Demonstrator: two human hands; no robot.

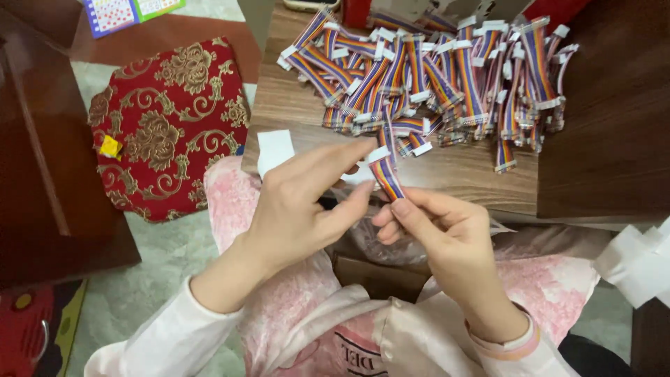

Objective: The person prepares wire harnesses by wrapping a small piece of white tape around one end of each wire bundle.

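Rainbow-striped, the short flat ribbon cable with white end connectors (385, 174) stood pinched between both hands above the person's lap, just off the near edge of the wooden bench (293, 105). The right hand (447, 230) clenched its lower end; the left hand (307, 202) closed fingertips on the top connector, seemingly to steady it. A heap of matching striped cables (447, 70) crowded the bench, leaving bare wood near the front-left corner.

Pale pink satin sleeves (174, 335), pink wristband (513, 347)
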